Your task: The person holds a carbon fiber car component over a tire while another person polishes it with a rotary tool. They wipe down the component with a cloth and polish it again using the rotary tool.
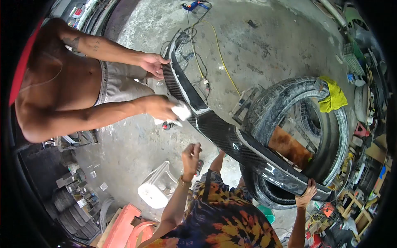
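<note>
A long glossy carbon-fibre-patterned part (219,131) runs diagonally across the view, its right half over a large tire (264,107). My right hand (306,193) grips its lower right end, fingers over the edge. My left hand (191,160) is raised below the part's middle, not touching it, its fingers curled together; whether they hold anything is too small to tell. A co-worker's hand (155,64) holds the upper left end. The co-worker's other hand (159,108) presses a white cloth (181,111) near the part's left edge.
A yellow cloth (333,96) hangs on the tire. A white stool (158,188) stands on the floor at lower left. Cables (221,58) and a blue tool (194,5) lie beyond the part. Clutter lines the right side, and stacked tires (68,211) sit at lower left.
</note>
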